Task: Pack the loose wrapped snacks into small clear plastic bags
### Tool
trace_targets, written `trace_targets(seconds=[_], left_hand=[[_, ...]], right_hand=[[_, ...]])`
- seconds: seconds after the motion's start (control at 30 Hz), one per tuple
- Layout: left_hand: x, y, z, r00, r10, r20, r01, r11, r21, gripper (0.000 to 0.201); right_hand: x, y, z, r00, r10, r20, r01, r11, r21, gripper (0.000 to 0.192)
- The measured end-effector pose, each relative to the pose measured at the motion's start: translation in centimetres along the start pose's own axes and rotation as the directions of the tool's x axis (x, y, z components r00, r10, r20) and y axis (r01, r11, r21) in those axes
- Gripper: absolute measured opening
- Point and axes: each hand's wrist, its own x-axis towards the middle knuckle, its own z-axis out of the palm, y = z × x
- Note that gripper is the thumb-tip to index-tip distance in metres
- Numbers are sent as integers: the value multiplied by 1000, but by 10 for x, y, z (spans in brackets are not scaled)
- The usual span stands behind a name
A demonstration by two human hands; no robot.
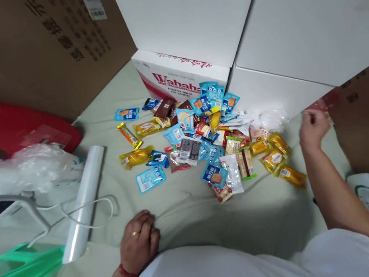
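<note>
The right hand is stretched far forward on a straight arm, and its fingers are curled together. They seem to pinch the edge of a thin clear plastic bag, but the hand is blurred and I cannot tell if the grip is really closed on it. The bag is crumpled and shiny, and it lies just to the left of this hand, against the foot of a white box. The left hand rests flat on the pale green sheet, close to the body, with the fingers bent together and holding nothing. A pile of snack packets, blue, yellow and brown, lies ahead of it, between the two hands.
</note>
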Motion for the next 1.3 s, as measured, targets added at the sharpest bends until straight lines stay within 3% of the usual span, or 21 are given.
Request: trace_targets(seconds=[0.03,0.1,0.13,0.2,0.27,0.37,0.43,0.47,0.5,0.57,0.67,0.7,0.77,0.83,0.87,0.97,1.03,1.13,1.2,1.3], left_hand=[[-1,0,0,1000,5,2,-5,1000,-6,18],[-2,0,1,1000,5,4,-5,1000,-25,17],[-2,1,2,1000,1,2,-1,999,-38,17],[-1,2,2,1000,-15,-9,15,997,-76,17],[0,3,-1,998,-53,-16,50,988,-144,16],[3,2,-12,987,-160,5,152,921,-358,13],[4,2,-23,963,-268,42,250,820,-515,11],[6,2,-28,945,-319,73,300,759,-578,9],[9,3,-32,926,-359,118,348,692,-633,7],[21,8,-38,884,-386,266,446,518,-730,11],[57,27,-37,793,-283,539,596,176,-784,26],[73,36,-33,768,-234,596,626,79,-776,31],[106,56,-24,762,-163,627,629,-45,-776,38],[136,76,-13,748,-142,648,626,-173,-761,44],[149,84,-6,721,-156,675,631,-252,-733,50],[173,93,12,665,-135,734,618,-452,-643,59],[177,88,23,650,-189,736,588,-488,-645,58],[173,74,33,647,-314,695,569,-409,-714,57],[168,66,36,651,-341,679,596,-325,-734,55],[162,58,39,619,-399,677,652,-220,-726,53]], right_hand=[[-9,-17,7,993,-75,96,75,997,3,30],[-26,-53,26,925,-150,348,165,986,-12,28],[-32,-70,37,884,-117,452,159,986,-57,29],[-39,-97,55,841,35,539,80,979,-188,30],[-40,-112,63,836,149,528,-1,963,-270,24],[-37,-116,48,886,203,418,-88,957,-278,16],[-40,-114,24,910,277,307,-260,961,-97,18],[-46,-113,9,900,333,280,-365,928,71,24],[-54,-113,-6,875,384,295,-460,849,261,32],[-78,-119,-33,818,400,415,-575,595,561,44],[-130,-143,-58,775,272,570,-630,265,730,48],[-149,-154,-62,767,237,596,-638,191,746,47],[-185,-178,-62,743,190,641,-663,81,744,42],[-217,-200,-58,709,163,686,-697,15,716,38],[-231,-209,-55,686,148,712,-720,-2,694,37],[-260,-223,-49,606,92,790,-794,18,608,36],[-269,-222,-47,570,92,817,-822,78,565,36],[-271,-210,-46,571,156,806,-816,217,536,39],[-268,-201,-44,590,187,785,-793,317,521,41],[-262,-189,-45,638,212,740,-744,419,521,41]])
